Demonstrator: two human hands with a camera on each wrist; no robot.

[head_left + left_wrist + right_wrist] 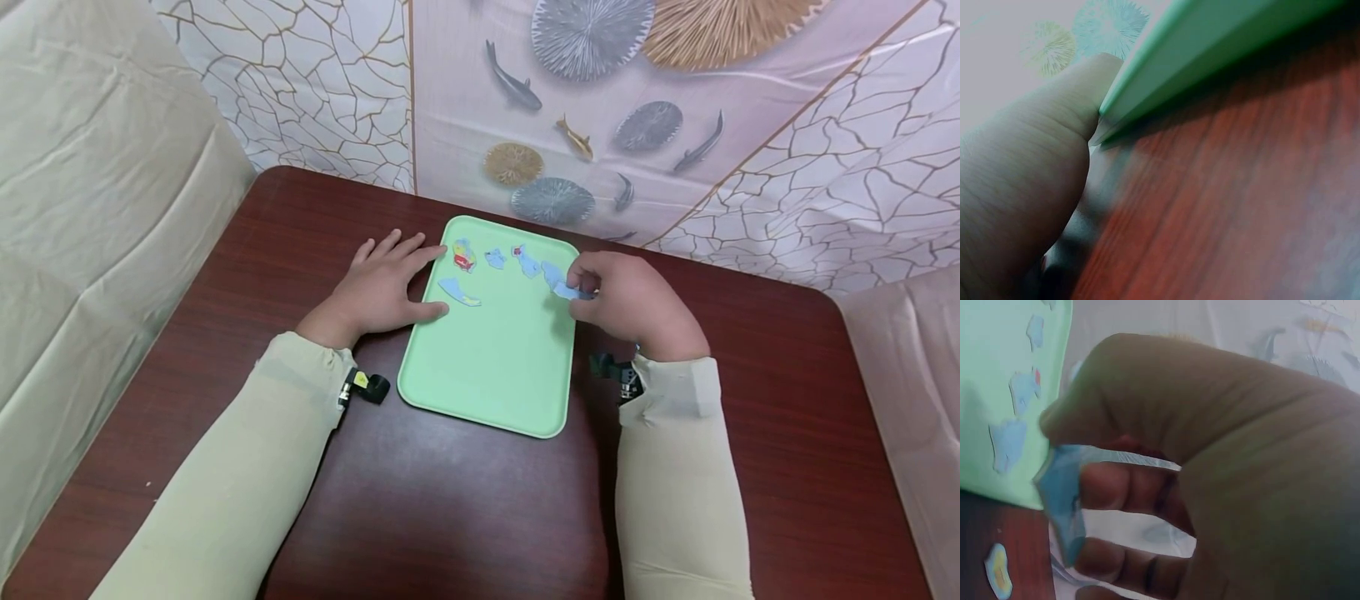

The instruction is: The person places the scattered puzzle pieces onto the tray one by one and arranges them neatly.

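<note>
- Right hand (626, 296): clamped on a blue piece, thumb on one side, fingertips on the other. Curled fingers are best seen from the right wrist view.
- Held piece (1063, 494): gripped at the tray's right edge, tilted in the right wrist view. Whether the tray is touched by it cannot be told.
- Left hand (382, 287): fingers spread apart, nothing gripped. Tray's left edge is met by index fingertip and thumb; only the thumb side is shown in the left wrist view.
- Tray (487, 358): light green, rounded corners, raised rim, set on the tabletop (465, 508) between both hands. Near half is left bare.
- Far part of tray, left to right: red-yellow piece (464, 258), small blue piece (495, 257), red-tipped piece (527, 262), right-end piece (552, 275). All are laid apart in a rough row, the last one just beside the right hand.
- Long piece (459, 292): laid below the red-yellow piece, near the left rim; blue, paler at one end.
- Loose piece (999, 570): yellow middle, pale blue border, laid on the tabletop off the tray; seen in the right wrist view.
- Tabletop: dark red-brown, wood-grained, backed by a printed backdrop (555, 142) with fish and round leaf shapes.
- Both forearms are covered by pale sleeves (682, 483).
</note>
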